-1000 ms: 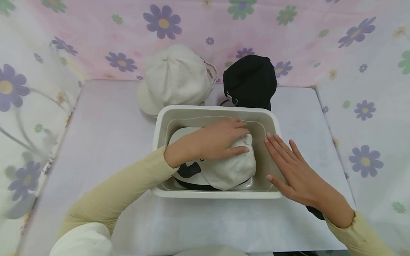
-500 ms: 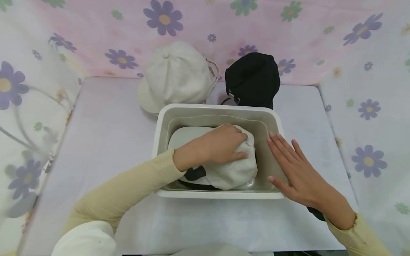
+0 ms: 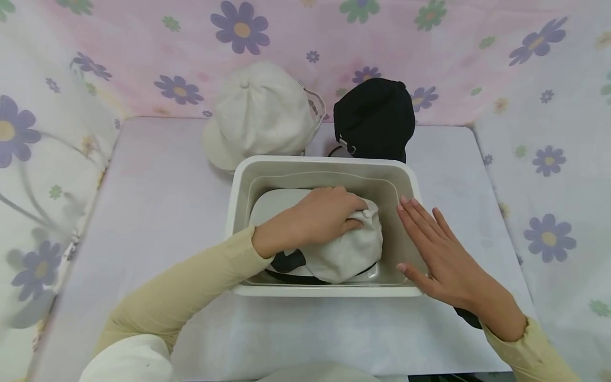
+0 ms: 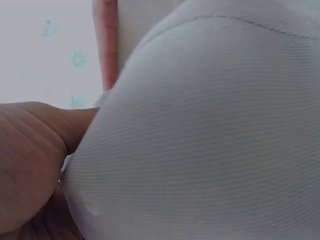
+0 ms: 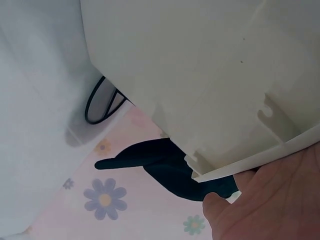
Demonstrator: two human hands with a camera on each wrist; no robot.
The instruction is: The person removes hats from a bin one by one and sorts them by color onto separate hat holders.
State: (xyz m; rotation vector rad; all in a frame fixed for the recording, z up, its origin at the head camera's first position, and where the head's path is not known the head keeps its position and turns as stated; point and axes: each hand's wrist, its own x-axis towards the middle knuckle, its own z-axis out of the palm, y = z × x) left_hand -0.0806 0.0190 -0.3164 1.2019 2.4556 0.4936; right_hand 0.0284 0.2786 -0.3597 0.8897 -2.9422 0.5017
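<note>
The held cap (image 3: 346,254) is off-white, the backdrop (image 3: 291,26) floral.

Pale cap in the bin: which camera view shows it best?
The head view: it shows the pale cap's crown and brim inside the bin, though the left hand covers part. The left wrist view gives only a close-up of its fabric and a seam; the right wrist view shows the bin's outside, not the cap.

Reaches inward from the left in a long, pale yellow fabric sleeve (image 3: 186,287), pinching palm-down with the curled fingers and thumb of a bare left hand (image 3: 321,216). Slants a bare right hand (image 3: 441,262) inward from a gathered pale yellow fabric cuff (image 3: 522,345), with straight fingers and thumb spread apart.
</note>
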